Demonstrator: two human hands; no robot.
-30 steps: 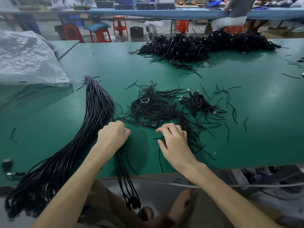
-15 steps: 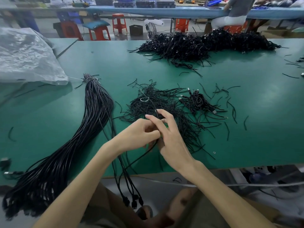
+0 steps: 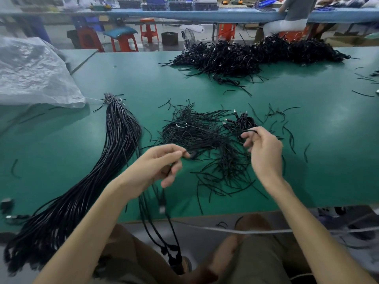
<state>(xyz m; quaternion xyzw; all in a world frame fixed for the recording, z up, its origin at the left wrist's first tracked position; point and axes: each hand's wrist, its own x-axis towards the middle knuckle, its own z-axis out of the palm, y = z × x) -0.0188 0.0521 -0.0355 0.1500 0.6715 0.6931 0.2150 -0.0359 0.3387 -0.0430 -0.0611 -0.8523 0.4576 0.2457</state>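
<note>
- The held cables (image 3: 173, 250) hang over the near edge of the desk (image 3: 320, 181) towards the lap, plug ends lowest. There are only a few of them, so this bunch looks barely started.
- The left hand (image 3: 151, 169) is raised just above the desk, at 7 o'clock of the loose pile. Its thumb and forefinger pinch the upper ends of those cables, and the other fingers curl loosely beneath.
- The right hand (image 3: 264, 152) hovers at 4 o'clock of the pile. Thumb and forefinger pinch a short strand (image 3: 249, 131) lifted clear of the desk, with the remaining fingers bent and slightly apart.
- Judging by this, the step in hand is bringing strand and bunch together. The two hands are well apart, so nothing is wrapped or tied yet.
- The pile of short strands (image 3: 205, 140) lies between and just beyond the hands, with many more pieces scattered towards 3 o'clock. Supply is plentiful.
- A few coiled leads (image 3: 240, 124) with metal plugs lie at 1 o'clock of the pile, touching it.
- A long thick bundle (image 3: 114, 152) runs from 8 o'clock up to 11 o'clock, bound at its far tip. It probably feeds the work, so a great deal remains.
- A crumpled plastic bag (image 3: 30, 74) lies at 10 o'clock.
- A large dark heap (image 3: 256, 54) sits at 12 to 1 o'clock on the far side; whether it is finished work I cannot tell.
</note>
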